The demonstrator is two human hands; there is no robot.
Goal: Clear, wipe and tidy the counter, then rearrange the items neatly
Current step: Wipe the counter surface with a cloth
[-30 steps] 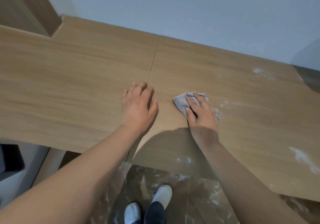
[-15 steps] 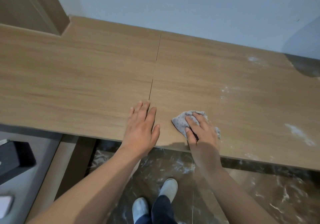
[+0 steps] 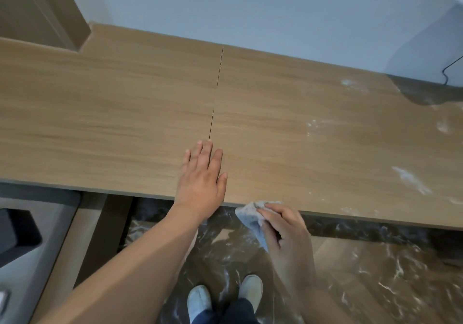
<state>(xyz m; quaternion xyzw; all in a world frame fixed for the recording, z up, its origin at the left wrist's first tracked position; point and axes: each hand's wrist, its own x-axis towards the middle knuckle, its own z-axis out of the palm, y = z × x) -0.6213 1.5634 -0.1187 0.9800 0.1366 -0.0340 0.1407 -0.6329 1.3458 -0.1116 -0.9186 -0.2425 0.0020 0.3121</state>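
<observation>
Over the last second the cloth (image 3: 251, 214) has travelled from well in on the counter (image 3: 100, 123), through a spot near the front edge, to the edge itself. Only its top corner still touches the wood now, and the rest hangs past the lip above the floor. The right hand (image 3: 285, 231) has come with it and sits off the counter, fingers curled round the cloth and pinching it against the thumb side. The left hand (image 3: 203, 186) has kept its place flat on the wood just left of the seam (image 3: 216, 90), fingers straight and close together, holding nothing; it looks like a brace rather than a working hand. That reads as one pull-stroke towards the body, just finished, so the strip in front of the person is probably done. The job is not. White dust (image 3: 411, 181) lies in several smears on the right part of the counter, out to the far corner near a dark cable (image 3: 451, 70). The likely next step is to lift the cloth back on and work rightwards. Dragging dust over the lip may drop it on the floor by the shoes (image 3: 200, 301), so gathering it into the cloth would be cleaner. No items to rearrange are in view.
</observation>
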